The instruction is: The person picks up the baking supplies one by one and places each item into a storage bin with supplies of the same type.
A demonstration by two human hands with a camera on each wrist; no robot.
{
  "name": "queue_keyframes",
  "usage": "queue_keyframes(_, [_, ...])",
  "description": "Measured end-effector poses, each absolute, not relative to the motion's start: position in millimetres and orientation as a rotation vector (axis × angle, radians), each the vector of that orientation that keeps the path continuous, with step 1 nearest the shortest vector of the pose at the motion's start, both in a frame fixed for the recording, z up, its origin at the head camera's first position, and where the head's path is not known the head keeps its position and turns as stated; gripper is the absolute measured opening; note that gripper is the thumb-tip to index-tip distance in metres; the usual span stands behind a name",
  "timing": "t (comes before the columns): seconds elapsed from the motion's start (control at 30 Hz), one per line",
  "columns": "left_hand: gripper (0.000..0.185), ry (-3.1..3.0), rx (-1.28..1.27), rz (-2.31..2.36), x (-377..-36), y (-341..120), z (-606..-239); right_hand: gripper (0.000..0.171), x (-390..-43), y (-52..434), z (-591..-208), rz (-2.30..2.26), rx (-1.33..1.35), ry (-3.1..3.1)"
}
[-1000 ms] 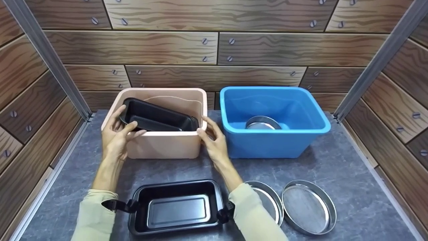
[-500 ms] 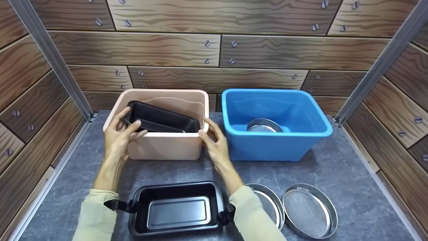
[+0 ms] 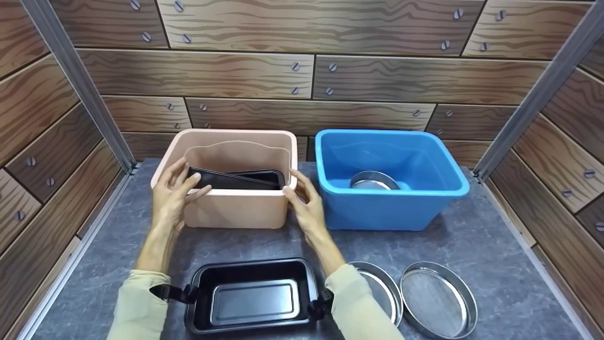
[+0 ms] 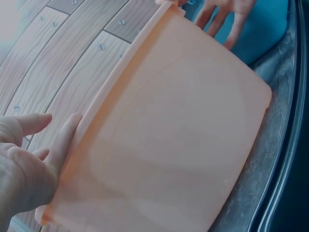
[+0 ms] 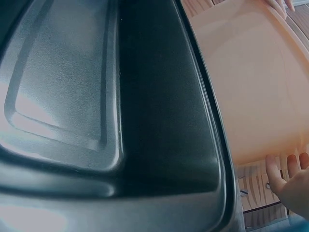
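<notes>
Two black loaf pans appear inside the pink bin [image 3: 238,212]: a front one [image 3: 219,180] slanting down to the right, and the rim of another [image 3: 264,174] behind it. Their lower parts are hidden by the bin's front wall. My left hand [image 3: 171,200] is at the bin's front left corner, fingers spread near the front pan's left end; in the left wrist view one finger of the left hand [image 4: 31,169] lies along the rim. My right hand [image 3: 307,203] touches the bin's front right corner, thumb at the front and straight fingers along the side.
A larger black pan [image 3: 255,302] lies between my forearms on the grey table [image 3: 495,255]. Two round metal tins, one left [image 3: 377,288] and one right [image 3: 439,300], lie at the front right. A blue bin [image 3: 377,210] holds another round tin [image 3: 373,181].
The front loaf pan has left my left fingers and dropped deeper into the pink bin, tipping so its inside no longer shows. Both hands stay near the same spots; the view shifts slightly.
</notes>
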State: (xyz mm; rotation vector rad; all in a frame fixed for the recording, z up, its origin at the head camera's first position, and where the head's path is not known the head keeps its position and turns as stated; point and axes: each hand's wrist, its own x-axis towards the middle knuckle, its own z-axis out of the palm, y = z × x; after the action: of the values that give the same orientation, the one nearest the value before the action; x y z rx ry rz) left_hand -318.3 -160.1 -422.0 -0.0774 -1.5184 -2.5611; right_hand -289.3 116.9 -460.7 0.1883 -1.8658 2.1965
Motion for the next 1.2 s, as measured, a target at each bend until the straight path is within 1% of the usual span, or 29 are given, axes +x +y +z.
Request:
queue_keyframes(0.3, [0.057,-1.503,-0.071,-2.554,-314.3,-157.8,-421.8,0.052,-290.1,117.1,-459.9,2.18,0.189,-1.895])
queue_keyframes(0.4, [0.058,-1.487,-0.094,-2.569,-311.2,-158.6,-422.8,0.052,-290.5,116.1,-459.5,2.197,0.188,-1.884])
queue_keyframes(0.8, [0.059,-1.543,-0.197,-2.583,-281.6,-167.0,-431.1,0.051,-288.6,121.5,-458.9,2.205,0.14,-1.907])
queue_keyframes(1.2, [0.058,-1.59,-0.194,-2.552,-260.6,-184.1,-433.4,0.051,-289.0,119.6,-458.7,2.215,0.143,-1.939])
